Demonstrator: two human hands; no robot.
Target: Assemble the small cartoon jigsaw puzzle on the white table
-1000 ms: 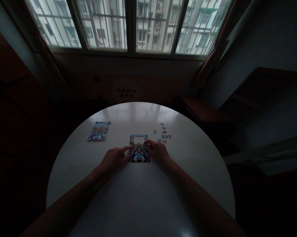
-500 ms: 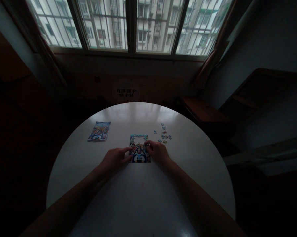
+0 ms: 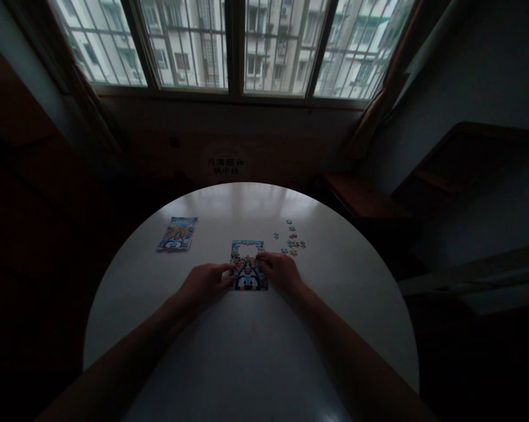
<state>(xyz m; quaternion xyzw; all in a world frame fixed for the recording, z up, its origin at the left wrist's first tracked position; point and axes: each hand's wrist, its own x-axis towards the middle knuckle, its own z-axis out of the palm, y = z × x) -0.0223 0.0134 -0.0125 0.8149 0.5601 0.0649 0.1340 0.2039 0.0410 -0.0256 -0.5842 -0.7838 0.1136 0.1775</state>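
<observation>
A partly filled jigsaw puzzle [image 3: 248, 282] with a blue cartoon face lies flat on the white round table [image 3: 251, 351]. A pale gap shows in its upper middle. My left hand [image 3: 205, 279] rests at the puzzle's left edge, thumb and forefinger apart and touching the border. Over the right side of the puzzle, my right hand [image 3: 282, 269] has its fingers pinched together beside the gap, on a jigsaw piece mostly hidden by the fingertips. Several loose jigsaw pieces [image 3: 293, 244] are scattered just beyond my right hand.
Toward the table's far left lies a printed picture packet [image 3: 177, 234] with the same blue face. A brown wooden stand [image 3: 365, 196] is past the right rim. Barred windows [image 3: 233, 47] rise behind the table, and the room is dim.
My right fingertips have shifted slightly left and down on the puzzle, toward the gap's lower right corner. My left hand and the loose pieces stay in place.
</observation>
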